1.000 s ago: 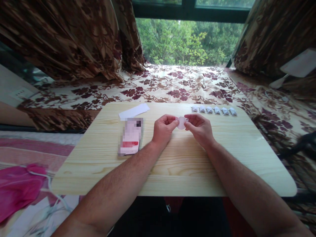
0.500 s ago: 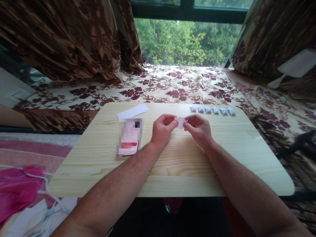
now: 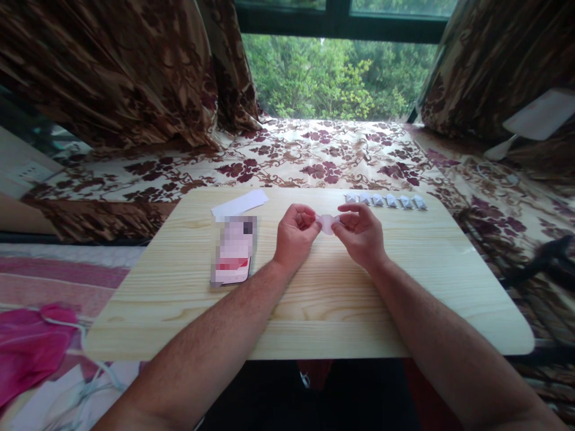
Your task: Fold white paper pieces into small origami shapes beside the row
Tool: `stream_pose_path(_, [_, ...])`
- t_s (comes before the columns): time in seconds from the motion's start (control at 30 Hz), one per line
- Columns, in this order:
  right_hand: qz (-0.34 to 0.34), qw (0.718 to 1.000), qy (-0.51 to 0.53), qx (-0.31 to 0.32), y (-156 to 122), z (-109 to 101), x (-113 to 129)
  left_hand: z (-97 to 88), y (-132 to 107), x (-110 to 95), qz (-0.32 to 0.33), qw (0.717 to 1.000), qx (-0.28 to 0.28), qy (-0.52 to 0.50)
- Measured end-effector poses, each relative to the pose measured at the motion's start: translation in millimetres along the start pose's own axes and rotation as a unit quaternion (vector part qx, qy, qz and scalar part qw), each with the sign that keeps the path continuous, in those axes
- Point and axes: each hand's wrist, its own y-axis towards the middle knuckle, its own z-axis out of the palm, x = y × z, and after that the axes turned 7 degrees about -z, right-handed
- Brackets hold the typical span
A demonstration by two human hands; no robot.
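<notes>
A small piece of folded white paper [image 3: 327, 225] is held just above the middle of the wooden table. My left hand [image 3: 296, 232] pinches its left edge between thumb and fingers. On the opposite edge, my right hand [image 3: 360, 232] grips it with the thumb and a finger, the other fingers loosely curled. The paper's exact folds are too small to make out. Beyond my right hand, several small folded white paper shapes [image 3: 390, 201] stand in a row near the table's far edge.
White paper strips [image 3: 239, 203] lie at the table's [image 3: 157, 299] far left. A blurred-out phone [image 3: 233, 251] rests nearer, beside my left forearm. A white lamp [image 3: 536, 114] stands at the right, and a pink cloth [image 3: 33, 344] with a cable lies at the lower left.
My right index finger has lifted a little off the paper. The paper's outline looks slightly narrower than before, and both hands remain in nearly the same place.
</notes>
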Motion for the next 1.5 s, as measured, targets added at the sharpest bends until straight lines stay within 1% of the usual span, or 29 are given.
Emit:
stream_pose_path(0.13, [-0.006, 1.000, -0.013, -0.006, 0, -2, -7, -1.7, 1, 2, -0.010, 1.000, -0.007, 0.007])
stream_pose_path(0.33, [0.008, 1.000, 0.008, -0.013, 2, -3, -9, -2.7, -1, 1, -0.010, 0.999, 0.011, 0.047])
stream_pose_path(0.5, [0.031, 0.999, 0.028, 0.031, 2, -2, -4, -2.2, -2, -3, -0.011, 0.997, -0.001, 0.072])
stream_pose_path(0.77, [0.039, 0.999, 0.008, 0.037, 2, -3, -2, -0.9, -2, -2, -0.017, 0.997, -0.006, 0.068])
stream_pose_path(0.9, [0.043, 0.997, 0.028, 0.049, 2, -5, -2, -1.1, -1, 1, -0.009, 0.998, -0.003, 0.062])
stream_pose_path(1.0, [0.041, 0.997, 0.047, 0.043, 2, -6, -2, -1.7, 0, 3, -0.006, 0.999, 0.011, 0.050])
stream_pose_path(1.1, [0.043, 0.996, 0.065, 0.032, 3, -6, -1, -2.0, 0, 2, -0.019, 0.999, 0.020, 0.042])
stream_pose_path(1.3, [0.051, 0.994, 0.093, 0.032, 4, -6, 2, -1.5, 1, 2, -0.066, 0.998, 0.007, 0.022])
stream_pose_path(1.4, [0.051, 0.994, 0.086, 0.034, 3, -5, 3, -2.3, 1, 2, -0.084, 0.996, 0.014, 0.003])
stream_pose_path(1.5, [0.041, 0.996, 0.064, 0.037, 2, -5, 2, -3.3, 1, 2, -0.096, 0.995, 0.033, -0.013])
